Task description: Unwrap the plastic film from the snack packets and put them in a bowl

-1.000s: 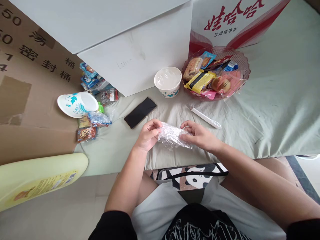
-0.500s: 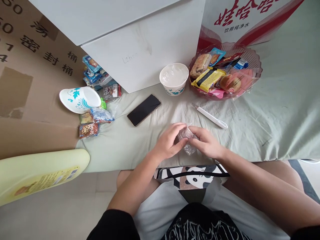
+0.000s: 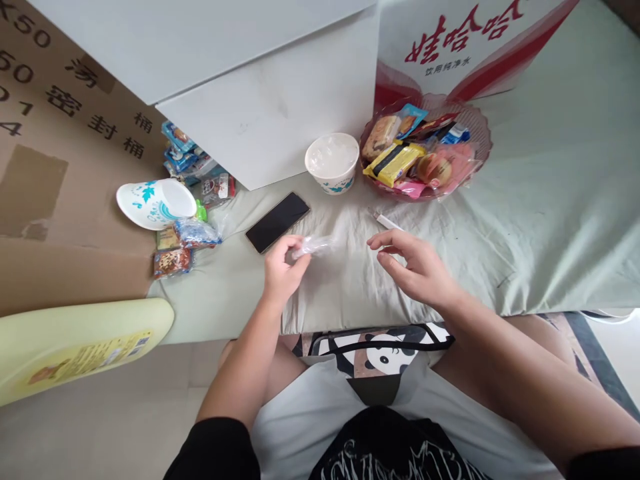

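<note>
Between the thumb and fingers of my left hand (image 3: 285, 267) is a crumpled piece of clear plastic film (image 3: 316, 247), smeared by motion. My right hand (image 3: 413, 263) hovers over the cloth with its fingers apart and nothing in them. Partly hidden behind the right hand's fingers lies a white pen-like tool (image 3: 385, 221). A black smartphone (image 3: 278, 222) rests just beyond my left hand. Past it stands a white paper cup (image 3: 333, 163) with a teal leaf print and clear plastic inside.
At the back right a pink glass bowl (image 3: 483, 150) holds several wrapped snacks. A tipped paper cup (image 3: 157, 203) and snack packets (image 3: 173, 263) lie on the left, beside a cardboard box (image 3: 75, 200). A white box (image 3: 280, 120) stands behind; a yellow bottle (image 3: 85, 347) is front left.
Both hands were together around the clear film; now they are apart. My left hand has moved left with the film, and my right hand has let go of it. The view has shifted slightly.
</note>
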A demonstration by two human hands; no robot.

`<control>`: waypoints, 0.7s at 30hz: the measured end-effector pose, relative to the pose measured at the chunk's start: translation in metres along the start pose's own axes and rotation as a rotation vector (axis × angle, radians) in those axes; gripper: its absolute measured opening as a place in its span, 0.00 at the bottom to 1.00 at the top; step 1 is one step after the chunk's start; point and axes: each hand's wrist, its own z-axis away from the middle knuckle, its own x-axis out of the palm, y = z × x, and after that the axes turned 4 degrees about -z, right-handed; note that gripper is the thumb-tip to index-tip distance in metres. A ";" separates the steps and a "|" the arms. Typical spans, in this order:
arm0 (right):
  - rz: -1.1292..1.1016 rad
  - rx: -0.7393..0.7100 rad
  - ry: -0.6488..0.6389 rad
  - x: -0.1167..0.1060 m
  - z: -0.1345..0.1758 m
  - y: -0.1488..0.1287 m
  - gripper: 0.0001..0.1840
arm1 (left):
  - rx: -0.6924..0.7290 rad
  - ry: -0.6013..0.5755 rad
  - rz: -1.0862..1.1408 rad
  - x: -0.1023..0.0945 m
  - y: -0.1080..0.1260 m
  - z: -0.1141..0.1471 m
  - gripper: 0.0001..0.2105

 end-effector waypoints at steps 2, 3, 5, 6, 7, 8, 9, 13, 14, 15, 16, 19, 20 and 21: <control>0.065 -0.020 0.125 -0.016 -0.006 -0.002 0.07 | 0.070 0.126 -0.154 -0.004 0.003 -0.009 0.05; 0.109 -0.026 0.197 -0.024 -0.009 -0.002 0.06 | 0.098 0.180 -0.216 -0.004 0.007 -0.016 0.05; 0.205 -0.026 0.343 -0.042 -0.015 0.000 0.05 | 0.140 0.247 -0.293 0.000 0.017 -0.036 0.06; 0.252 -0.022 0.410 -0.049 -0.018 0.002 0.05 | 0.162 0.257 -0.313 0.004 0.023 -0.048 0.06; 0.298 -0.018 0.464 -0.056 -0.020 0.005 0.06 | 0.176 0.261 -0.341 0.010 0.030 -0.063 0.05; 0.341 -0.009 0.501 -0.062 -0.022 0.007 0.06 | 0.187 0.260 -0.381 0.016 0.037 -0.079 0.06; 0.380 0.005 0.521 -0.067 -0.024 0.009 0.07 | 0.194 0.249 -0.427 0.022 0.043 -0.096 0.05; 0.479 0.072 0.470 -0.077 -0.026 0.016 0.14 | 0.189 0.017 -0.674 0.047 0.060 -0.159 0.05; 0.494 0.080 0.447 -0.078 -0.026 0.016 0.16 | 0.185 -0.090 -0.724 0.052 0.063 -0.171 0.05; 0.509 0.082 0.422 -0.079 -0.025 0.016 0.17 | 0.177 -0.221 -0.765 0.056 0.065 -0.181 0.06; 0.524 0.081 0.396 -0.080 -0.025 0.015 0.17 | 0.160 -0.361 -0.797 0.060 0.067 -0.189 0.07; 0.565 0.090 0.306 -0.083 -0.022 0.010 0.19 | 0.108 -0.647 -0.847 0.067 0.073 -0.199 0.11; 0.578 0.098 0.279 -0.084 -0.021 0.008 0.20 | 0.097 -0.674 -0.853 0.068 0.075 -0.199 0.13; 0.594 0.112 0.260 -0.084 -0.020 0.006 0.20 | 0.092 -0.678 -0.861 0.069 0.076 -0.198 0.14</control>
